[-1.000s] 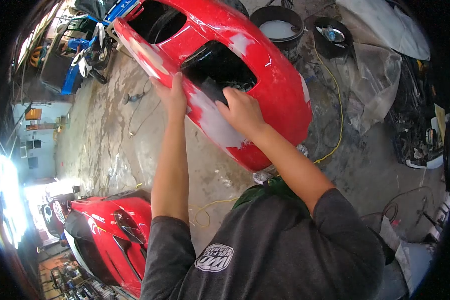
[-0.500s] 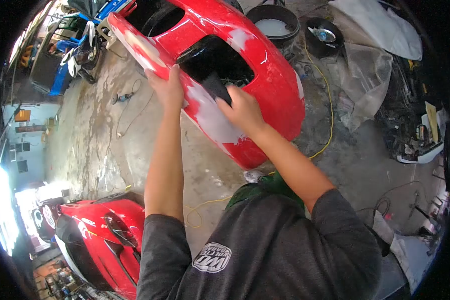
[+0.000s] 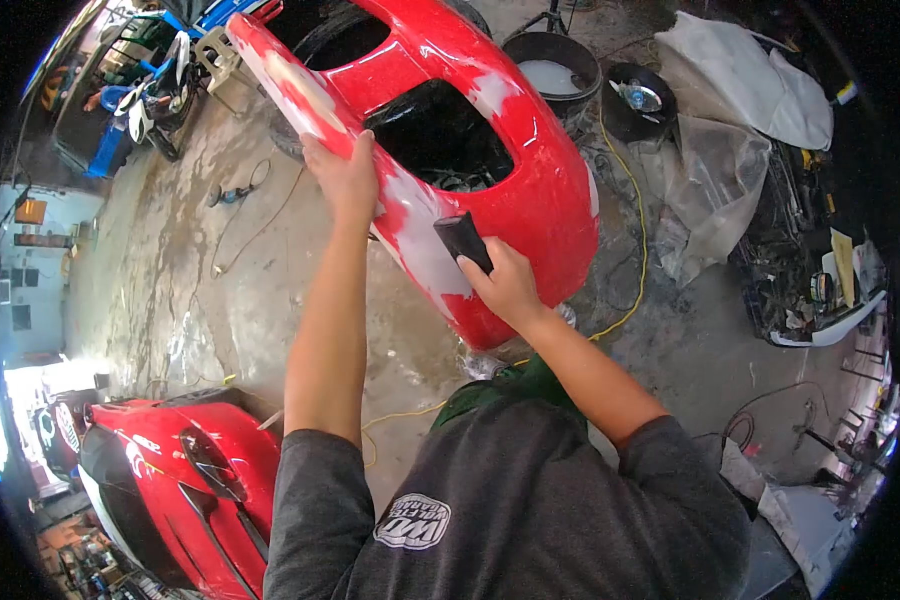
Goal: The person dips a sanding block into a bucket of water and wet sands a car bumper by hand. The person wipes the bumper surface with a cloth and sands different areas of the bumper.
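Observation:
A red car bumper (image 3: 555,185) with large openings slants across the upper middle of the view. Dull grey patches show along its near side, the largest being a sanded-looking patch (image 3: 420,240). My left hand (image 3: 348,182) grips the bumper's near edge, thumb on top, its other fingers partly hidden. In my right hand (image 3: 510,285) is a black sanding block (image 3: 460,240), held at the right end of the grey patch. Whether the block touches the surface there, I cannot tell.
A black bucket (image 3: 585,85) of cloudy liquid and a black tub (image 3: 620,120) stand beyond the bumper. A yellow cord (image 3: 642,240) crosses the floor. Plastic sheeting (image 3: 720,190) lies at the right; a red car (image 3: 160,440) is lower left. A power tool (image 3: 232,195) rests on the floor.
My right hand has moved the sanding block from beside the opening down and slightly right along the bumper. My left hand keeps its hold on the edge. The view has shifted a little.

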`<state>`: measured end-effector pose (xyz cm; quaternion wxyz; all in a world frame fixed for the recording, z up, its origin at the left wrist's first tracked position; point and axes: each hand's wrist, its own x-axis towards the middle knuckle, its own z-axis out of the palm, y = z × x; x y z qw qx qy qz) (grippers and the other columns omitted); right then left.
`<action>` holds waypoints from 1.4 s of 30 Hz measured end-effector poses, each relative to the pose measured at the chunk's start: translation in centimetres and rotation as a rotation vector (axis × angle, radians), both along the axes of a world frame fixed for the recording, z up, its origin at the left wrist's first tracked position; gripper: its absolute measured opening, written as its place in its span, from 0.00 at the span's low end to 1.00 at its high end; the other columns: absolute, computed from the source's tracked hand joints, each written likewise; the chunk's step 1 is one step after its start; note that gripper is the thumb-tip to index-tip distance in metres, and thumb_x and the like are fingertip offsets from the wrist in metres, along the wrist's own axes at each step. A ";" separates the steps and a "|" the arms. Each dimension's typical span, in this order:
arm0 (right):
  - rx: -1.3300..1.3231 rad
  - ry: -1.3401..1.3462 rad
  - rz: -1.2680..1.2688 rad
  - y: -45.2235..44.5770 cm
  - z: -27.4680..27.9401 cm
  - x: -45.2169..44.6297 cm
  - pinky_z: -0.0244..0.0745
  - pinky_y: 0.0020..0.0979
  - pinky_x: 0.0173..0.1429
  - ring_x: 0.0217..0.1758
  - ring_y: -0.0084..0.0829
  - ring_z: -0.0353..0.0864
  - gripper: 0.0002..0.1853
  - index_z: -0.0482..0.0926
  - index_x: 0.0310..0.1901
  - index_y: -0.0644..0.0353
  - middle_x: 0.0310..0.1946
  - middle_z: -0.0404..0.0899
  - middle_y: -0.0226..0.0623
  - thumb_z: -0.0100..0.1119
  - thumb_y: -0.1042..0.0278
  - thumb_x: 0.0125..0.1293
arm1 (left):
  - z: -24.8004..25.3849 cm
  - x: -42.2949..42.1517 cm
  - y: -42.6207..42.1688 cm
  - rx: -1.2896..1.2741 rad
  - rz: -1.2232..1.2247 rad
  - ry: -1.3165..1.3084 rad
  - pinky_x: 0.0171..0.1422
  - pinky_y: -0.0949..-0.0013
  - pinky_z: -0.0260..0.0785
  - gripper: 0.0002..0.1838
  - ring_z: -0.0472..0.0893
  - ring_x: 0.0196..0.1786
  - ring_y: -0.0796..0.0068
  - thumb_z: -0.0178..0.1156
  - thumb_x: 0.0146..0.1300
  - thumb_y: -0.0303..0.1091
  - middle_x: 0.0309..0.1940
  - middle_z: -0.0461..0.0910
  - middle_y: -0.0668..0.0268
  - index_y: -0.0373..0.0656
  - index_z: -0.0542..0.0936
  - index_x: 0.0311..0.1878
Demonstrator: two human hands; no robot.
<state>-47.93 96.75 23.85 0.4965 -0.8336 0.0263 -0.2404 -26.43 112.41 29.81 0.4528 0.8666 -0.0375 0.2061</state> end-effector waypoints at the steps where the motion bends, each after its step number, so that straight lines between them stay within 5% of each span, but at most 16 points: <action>1: -0.032 0.013 -0.002 -0.3 0.1 0.3 0.79 0.50 0.43 0.40 0.57 0.85 0.14 0.81 0.44 0.63 0.35 0.83 0.54 0.70 0.61 0.68 | -0.2 -0.2 0.0 0.002 0.000 -0.004 0.87 0.51 0.45 0.61 0.54 0.83 0.36 0.69 0.64 0.58 0.79 0.53 0.28 0.18 0.49 0.80; 6: -0.110 0.025 -0.045 -1.2 4.7 7.9 0.78 0.51 0.42 0.38 0.59 0.84 0.13 0.81 0.43 0.63 0.33 0.83 0.54 0.69 0.62 0.68 | -0.1 -0.1 0.1 0.003 0.007 0.022 0.88 0.50 0.44 0.60 0.51 0.85 0.36 0.70 0.64 0.55 0.81 0.51 0.30 0.23 0.48 0.82; 15: -0.154 -0.114 0.067 1.0 -4.6 -3.7 0.80 0.50 0.41 0.40 0.52 0.84 0.15 0.79 0.42 0.64 0.35 0.82 0.48 0.71 0.62 0.65 | 0.2 -0.2 0.1 -0.010 -0.002 0.029 0.88 0.50 0.44 0.59 0.51 0.85 0.36 0.70 0.64 0.53 0.80 0.51 0.29 0.22 0.48 0.82; 21: -0.189 -0.209 -0.069 0.8 2.2 1.8 0.81 0.48 0.40 0.39 0.51 0.84 0.12 0.80 0.41 0.63 0.34 0.82 0.47 0.70 0.64 0.65 | 0.7 -0.2 -0.2 0.016 -0.005 0.038 0.88 0.49 0.44 0.59 0.51 0.85 0.36 0.70 0.64 0.53 0.81 0.51 0.29 0.22 0.48 0.82; 28: -0.217 -0.110 0.000 -0.6 -2.2 0.6 0.81 0.50 0.44 0.42 0.50 0.86 0.14 0.81 0.43 0.62 0.37 0.84 0.46 0.70 0.61 0.65 | -0.2 -0.2 -0.1 0.027 0.027 -0.042 0.86 0.51 0.50 0.62 0.60 0.80 0.33 0.70 0.62 0.60 0.77 0.57 0.26 0.18 0.51 0.80; 32: -0.301 -0.173 0.063 -0.6 5.1 8.7 0.81 0.50 0.49 0.43 0.53 0.85 0.14 0.81 0.43 0.62 0.38 0.85 0.47 0.68 0.58 0.67 | -0.7 0.2 0.4 0.049 -0.001 -0.080 0.85 0.49 0.51 0.62 0.61 0.79 0.32 0.70 0.62 0.60 0.76 0.58 0.25 0.18 0.51 0.80; 35: -0.292 -0.191 0.051 -0.4 4.0 8.1 0.81 0.50 0.46 0.42 0.53 0.85 0.15 0.81 0.42 0.61 0.37 0.84 0.47 0.69 0.57 0.66 | -1.4 1.3 0.9 0.101 -0.029 -0.029 0.88 0.49 0.45 0.60 0.52 0.84 0.33 0.70 0.64 0.56 0.79 0.53 0.27 0.20 0.48 0.81; 42: -0.216 0.150 0.180 -1.4 -6.0 -8.2 0.79 0.51 0.47 0.43 0.54 0.84 0.18 0.81 0.47 0.63 0.36 0.83 0.50 0.69 0.56 0.68 | 0.1 -0.5 -0.1 -0.004 0.007 -0.005 0.87 0.50 0.46 0.60 0.54 0.83 0.34 0.72 0.63 0.56 0.79 0.54 0.28 0.20 0.51 0.80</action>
